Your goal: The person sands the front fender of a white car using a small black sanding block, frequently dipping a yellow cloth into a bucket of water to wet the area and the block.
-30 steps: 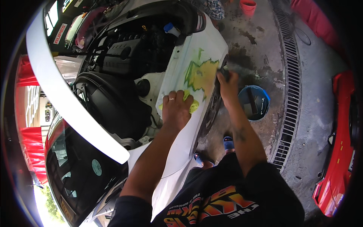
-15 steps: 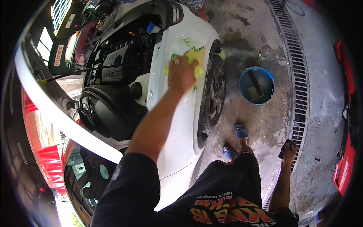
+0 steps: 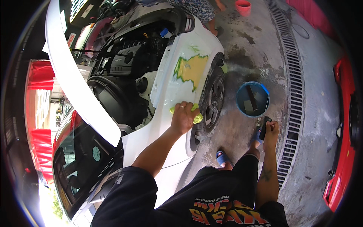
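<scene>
My left hand (image 3: 182, 118) is closed on a yellow-green cloth (image 3: 197, 115), pressed to the white fender (image 3: 170, 96) just above the front wheel (image 3: 213, 102). Farther along that fender is a bare yellowish patch (image 3: 193, 69) with a ragged green edge. My right hand (image 3: 271, 134) grips a dark rectangular block (image 3: 265, 127), held in the air near a blue bucket (image 3: 238, 97). Liquid, a long dark bar (image 3: 252, 97) and a paler flat piece are inside the bucket.
The raised white hood (image 3: 72, 85) stands left of the open engine bay (image 3: 124, 62). Beyond the car's front a person in patterned shorts (image 3: 199, 9) stands near a red bucket (image 3: 242, 7). A drain grate (image 3: 293, 79) runs along the floor; a red car (image 3: 342, 151) is at right.
My left hand has slid the cloth back toward me along the fender, uncovering the patch. My right hand has moved forward and left with the block, closer to the bucket. The view has shifted.
</scene>
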Action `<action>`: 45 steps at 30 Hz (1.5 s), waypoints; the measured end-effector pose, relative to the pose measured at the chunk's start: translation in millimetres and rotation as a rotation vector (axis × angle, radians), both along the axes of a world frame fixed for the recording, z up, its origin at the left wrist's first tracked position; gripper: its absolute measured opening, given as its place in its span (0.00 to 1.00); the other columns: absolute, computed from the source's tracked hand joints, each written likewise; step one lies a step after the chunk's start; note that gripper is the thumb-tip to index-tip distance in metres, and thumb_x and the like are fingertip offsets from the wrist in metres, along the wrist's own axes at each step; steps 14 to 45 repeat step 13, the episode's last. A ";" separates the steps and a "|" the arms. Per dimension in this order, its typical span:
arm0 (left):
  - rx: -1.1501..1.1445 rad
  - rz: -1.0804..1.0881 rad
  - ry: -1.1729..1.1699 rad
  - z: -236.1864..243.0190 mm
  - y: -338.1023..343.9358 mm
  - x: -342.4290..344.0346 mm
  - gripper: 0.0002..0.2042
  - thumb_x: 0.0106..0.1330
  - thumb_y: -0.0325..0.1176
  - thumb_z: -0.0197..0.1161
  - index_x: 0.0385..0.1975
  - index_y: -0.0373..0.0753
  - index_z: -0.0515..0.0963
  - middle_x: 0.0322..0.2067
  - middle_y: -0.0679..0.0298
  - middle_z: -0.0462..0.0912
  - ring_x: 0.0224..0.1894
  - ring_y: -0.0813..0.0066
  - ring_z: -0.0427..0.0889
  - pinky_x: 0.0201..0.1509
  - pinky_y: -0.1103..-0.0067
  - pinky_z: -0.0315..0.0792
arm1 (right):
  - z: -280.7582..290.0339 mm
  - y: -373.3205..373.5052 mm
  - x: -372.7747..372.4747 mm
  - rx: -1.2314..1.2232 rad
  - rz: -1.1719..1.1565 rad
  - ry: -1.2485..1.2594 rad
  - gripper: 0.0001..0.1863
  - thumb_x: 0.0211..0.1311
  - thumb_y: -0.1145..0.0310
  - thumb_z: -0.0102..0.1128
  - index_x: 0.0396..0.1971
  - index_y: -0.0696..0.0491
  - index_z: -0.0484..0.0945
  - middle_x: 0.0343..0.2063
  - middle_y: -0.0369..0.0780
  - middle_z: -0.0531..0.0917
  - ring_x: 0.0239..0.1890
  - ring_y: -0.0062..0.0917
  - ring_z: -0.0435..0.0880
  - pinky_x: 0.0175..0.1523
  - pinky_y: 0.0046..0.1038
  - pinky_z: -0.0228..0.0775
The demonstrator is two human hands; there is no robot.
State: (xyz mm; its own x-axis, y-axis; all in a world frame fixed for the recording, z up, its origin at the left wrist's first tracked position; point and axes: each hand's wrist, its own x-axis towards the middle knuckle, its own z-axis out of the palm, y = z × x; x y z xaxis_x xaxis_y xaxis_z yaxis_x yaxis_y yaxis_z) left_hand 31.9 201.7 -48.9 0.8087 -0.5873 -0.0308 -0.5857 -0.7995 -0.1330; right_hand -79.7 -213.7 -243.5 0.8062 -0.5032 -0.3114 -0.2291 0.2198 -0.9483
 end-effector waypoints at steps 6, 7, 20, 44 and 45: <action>-0.134 0.284 0.303 -51.8 -51.4 0.9 0.27 0.55 0.28 0.75 0.58 0.51 0.84 0.57 0.51 0.80 0.63 0.40 0.79 0.64 0.50 0.75 | -25.9 -19.5 51.1 0.204 0.036 0.066 0.16 0.71 0.67 0.78 0.33 0.43 0.73 0.29 0.28 0.72 0.34 0.14 0.70 0.38 0.23 0.62; -0.232 0.409 0.464 -70.0 -66.0 5.0 0.28 0.57 0.30 0.77 0.60 0.49 0.82 0.58 0.47 0.80 0.62 0.36 0.80 0.64 0.49 0.77 | -42.6 -25.6 58.9 -0.048 0.064 0.148 0.21 0.61 0.64 0.85 0.34 0.45 0.73 0.30 0.29 0.75 0.33 0.14 0.72 0.37 0.23 0.65; -0.247 0.636 0.818 -205.9 -222.6 86.5 0.30 0.61 0.40 0.80 0.64 0.44 0.79 0.67 0.39 0.77 0.67 0.37 0.81 0.71 0.57 0.79 | -173.9 -93.4 135.6 -0.552 0.590 0.311 0.24 0.60 0.64 0.81 0.47 0.48 0.72 0.39 0.43 0.87 0.37 0.39 0.89 0.45 0.44 0.81; -0.247 0.636 0.818 -205.9 -222.6 86.5 0.30 0.61 0.40 0.80 0.64 0.44 0.79 0.67 0.39 0.77 0.67 0.37 0.81 0.71 0.57 0.79 | -173.9 -93.4 135.6 -0.552 0.590 0.311 0.24 0.60 0.64 0.81 0.47 0.48 0.72 0.39 0.43 0.87 0.37 0.39 0.89 0.45 0.44 0.81; -0.247 0.636 0.818 -205.9 -222.6 86.5 0.30 0.61 0.40 0.80 0.64 0.44 0.79 0.67 0.39 0.77 0.67 0.37 0.81 0.71 0.57 0.79 | -173.9 -93.4 135.6 -0.552 0.590 0.311 0.24 0.60 0.64 0.81 0.47 0.48 0.72 0.39 0.43 0.87 0.37 0.39 0.89 0.45 0.44 0.81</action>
